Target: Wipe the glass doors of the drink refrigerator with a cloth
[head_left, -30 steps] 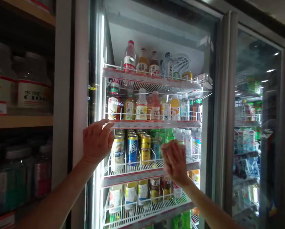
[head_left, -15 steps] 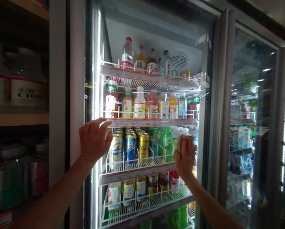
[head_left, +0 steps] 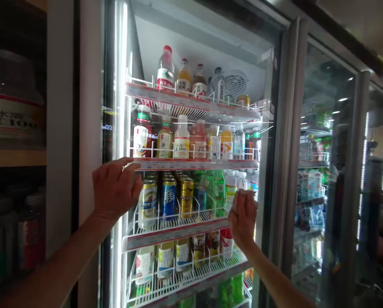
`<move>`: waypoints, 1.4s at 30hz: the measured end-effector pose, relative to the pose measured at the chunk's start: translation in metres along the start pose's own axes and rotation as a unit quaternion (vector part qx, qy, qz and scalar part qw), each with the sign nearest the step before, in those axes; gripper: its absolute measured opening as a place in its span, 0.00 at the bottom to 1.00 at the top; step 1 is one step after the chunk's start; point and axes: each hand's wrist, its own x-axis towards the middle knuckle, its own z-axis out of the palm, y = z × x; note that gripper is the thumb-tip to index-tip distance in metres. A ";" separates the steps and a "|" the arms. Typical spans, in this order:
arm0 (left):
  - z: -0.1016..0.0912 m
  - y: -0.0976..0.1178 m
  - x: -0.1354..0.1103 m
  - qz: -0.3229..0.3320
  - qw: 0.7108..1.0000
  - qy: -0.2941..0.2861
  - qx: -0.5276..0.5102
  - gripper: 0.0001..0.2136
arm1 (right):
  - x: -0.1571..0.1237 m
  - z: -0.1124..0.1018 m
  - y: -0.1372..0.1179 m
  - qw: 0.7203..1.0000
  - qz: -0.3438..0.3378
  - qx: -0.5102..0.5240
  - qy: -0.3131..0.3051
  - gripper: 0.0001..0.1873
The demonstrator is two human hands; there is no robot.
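- Left hand (head_left: 114,190) is raised just left of and a little above the white wire shelf of drink cans (head_left: 165,234) inside the lit, open glass-front cooler (head_left: 194,47); its back faces the camera, fingers loosely spread and curved, clasping nothing, the forefinger tip touching the left end of the red-and-white price strip (head_left: 194,164) one level above that shelf
- Right hand (head_left: 242,216) stands edge-on at the right end of that shelf, fingers together and pointing up, in front of the clear plastic water bottles (head_left: 231,188); whether it grasps one I cannot tell
- On the shelf, from its left end: a white-and-gold can (head_left: 148,201), a blue can (head_left: 168,197), a gold can (head_left: 186,194), then green plastic bottles (head_left: 219,190), all upright
- One level above the shelf stands a row of juice and tea bottles (head_left: 181,143); two levels above, a clear bottle with a red cap (head_left: 165,70) among others
- One level below the shelf, upright bottles with pale labels (head_left: 165,259)
- Right of the shelf, a shut glass door (head_left: 322,171) full of reflections; well left of it, a big clear jar with a red-and-white label (head_left: 13,113) on a wooden rack
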 end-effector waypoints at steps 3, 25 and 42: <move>-0.001 -0.001 0.001 0.008 1.000 0.003 0.007 0.12 | -0.020 -0.003 -0.038 0.987 -0.125 0.063 -0.083 0.36; -0.003 0.005 0.001 -0.031 0.998 -0.045 0.009 0.11 | 0.033 0.012 -0.084 0.996 -0.031 0.088 0.009 0.36; -0.001 0.000 -0.002 -0.021 0.999 -0.035 -0.004 0.12 | 0.009 0.001 -0.117 0.949 -0.260 0.127 -0.126 0.32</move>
